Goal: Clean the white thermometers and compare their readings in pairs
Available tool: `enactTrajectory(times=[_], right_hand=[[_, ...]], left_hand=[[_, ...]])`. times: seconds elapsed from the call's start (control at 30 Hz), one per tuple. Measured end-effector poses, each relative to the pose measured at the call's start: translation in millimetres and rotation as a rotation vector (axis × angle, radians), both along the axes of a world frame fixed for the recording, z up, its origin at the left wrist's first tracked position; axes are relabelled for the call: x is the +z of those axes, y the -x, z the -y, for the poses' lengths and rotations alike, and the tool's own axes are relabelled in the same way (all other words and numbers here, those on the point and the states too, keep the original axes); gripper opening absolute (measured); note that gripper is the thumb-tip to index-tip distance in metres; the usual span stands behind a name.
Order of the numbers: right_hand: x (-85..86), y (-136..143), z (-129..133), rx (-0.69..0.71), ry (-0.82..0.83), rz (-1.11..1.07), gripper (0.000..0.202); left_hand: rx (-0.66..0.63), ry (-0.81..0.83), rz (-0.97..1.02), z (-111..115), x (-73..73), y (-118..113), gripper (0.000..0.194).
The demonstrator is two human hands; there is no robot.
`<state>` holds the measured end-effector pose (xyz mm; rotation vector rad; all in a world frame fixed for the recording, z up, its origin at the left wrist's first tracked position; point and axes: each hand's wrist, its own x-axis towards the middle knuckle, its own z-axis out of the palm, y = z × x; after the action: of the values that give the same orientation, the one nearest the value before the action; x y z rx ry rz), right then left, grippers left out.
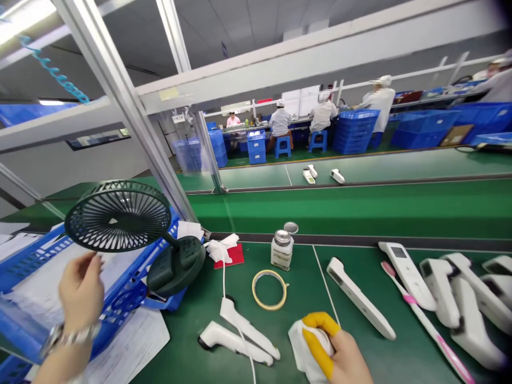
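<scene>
My left hand (82, 293), with a metal-banded watch on its wrist, is raised just under the rim of a dark green desk fan (118, 218). Its fingers are loosely bent with a gap at the thumb; whether the fingertips touch the rim I cannot tell. Yellow finger covers are on my right hand (340, 346), which grips a white cloth (306, 349) against the green bench. Two white handheld thermometer-like devices (236, 344) lie left of the cloth, a white cable running across them. Another such device (360, 298) lies to its right.
Behind the cloth are a tape roll (270, 290) and a bottle with a metal top (282, 250). A pink-and-white toothbrush (428, 320) and several white devices (460, 288) lie right. A blue basket (112, 314) holds papers under the fan. Across the green conveyor (352, 210), people sit and stand.
</scene>
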<state>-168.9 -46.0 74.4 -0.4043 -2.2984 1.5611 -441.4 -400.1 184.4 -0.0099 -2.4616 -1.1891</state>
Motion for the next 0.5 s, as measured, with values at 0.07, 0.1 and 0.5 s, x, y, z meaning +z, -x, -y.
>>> enactTrajectory(times=[0.07,0.1,0.5], right_hand=[[-1.4,-0.9,1.6,0.051,-0.025,0.023,0.014],[-1.7,-1.4,2.8,0.073,-0.030,0.030,0.015],[3.2,-10.4,12.4,0.066,0.020,-0.009,0.018]], left_hand=[[0.026,-0.014,-0.029,-1.4,-31.2,-40.3,0.040],[-0.180,0.029,0.027,-6.9,-48.9,-61.9,0.038],[-0.578,-0.112,0.172,-70.0,-116.6,-137.0,0.034]])
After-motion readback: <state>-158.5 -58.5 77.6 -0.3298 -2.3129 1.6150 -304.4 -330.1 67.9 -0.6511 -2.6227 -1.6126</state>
